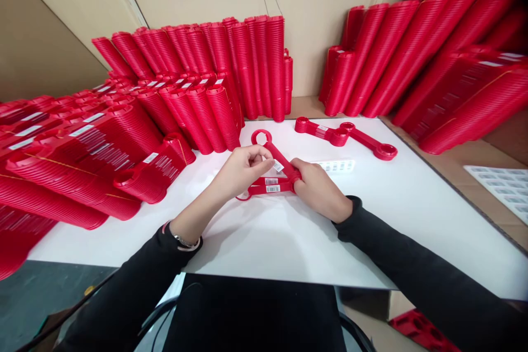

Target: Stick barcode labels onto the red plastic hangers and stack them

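Observation:
In front of me lie several red plastic pieces with ring ends, fanned apart. My right hand (317, 187) is closed round their right-hand ends, where they overlap. The upper red plastic piece (274, 149) slants up to the left, its open ring at the far end. My left hand (247, 169) is over it, thumb and forefinger pinched together at a small white barcode label (278, 166). Whether that label is wholly stuck down I cannot tell. Below, the nearer red plastic piece (256, 191) carries a barcode label (273, 188) on its face.
A label sheet (338, 166) lies beyond my right hand. Two loose red pieces (322, 131) rest behind it. Tall stacks of red pieces (247, 66) stand at the back and left, tied stacks (474, 99) at the right. Another label sheet (501, 184) lies at the right.

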`<action>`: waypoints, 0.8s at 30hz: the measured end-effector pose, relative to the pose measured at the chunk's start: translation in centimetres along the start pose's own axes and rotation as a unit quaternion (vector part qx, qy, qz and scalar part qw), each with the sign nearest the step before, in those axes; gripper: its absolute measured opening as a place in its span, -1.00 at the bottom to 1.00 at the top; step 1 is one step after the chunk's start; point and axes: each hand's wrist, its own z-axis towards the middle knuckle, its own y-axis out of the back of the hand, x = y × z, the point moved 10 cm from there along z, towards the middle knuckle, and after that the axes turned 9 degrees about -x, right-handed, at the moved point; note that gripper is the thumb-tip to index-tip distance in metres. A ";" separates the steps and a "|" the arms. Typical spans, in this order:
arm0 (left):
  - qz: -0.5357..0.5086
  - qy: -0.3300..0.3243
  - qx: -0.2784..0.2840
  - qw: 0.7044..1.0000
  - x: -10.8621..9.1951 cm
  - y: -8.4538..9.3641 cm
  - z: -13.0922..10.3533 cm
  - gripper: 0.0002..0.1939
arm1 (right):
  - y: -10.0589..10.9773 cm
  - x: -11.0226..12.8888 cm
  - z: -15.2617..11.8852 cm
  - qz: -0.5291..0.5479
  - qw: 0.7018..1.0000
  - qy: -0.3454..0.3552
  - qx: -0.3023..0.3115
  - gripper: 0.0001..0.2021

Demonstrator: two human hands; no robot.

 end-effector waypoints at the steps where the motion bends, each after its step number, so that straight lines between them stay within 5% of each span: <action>1: -0.008 0.015 0.005 1.000 0.2 0.0 0.0 -0.85 | -0.1 0.3 -0.1 -0.002 1.000 0.005 0.001 -0.83; 24: -0.019 0.038 0.004 0.999 0.8 -0.2 0.0 -0.82 | 0.0 1.2 -0.6 -0.009 1.000 0.020 0.002 -0.83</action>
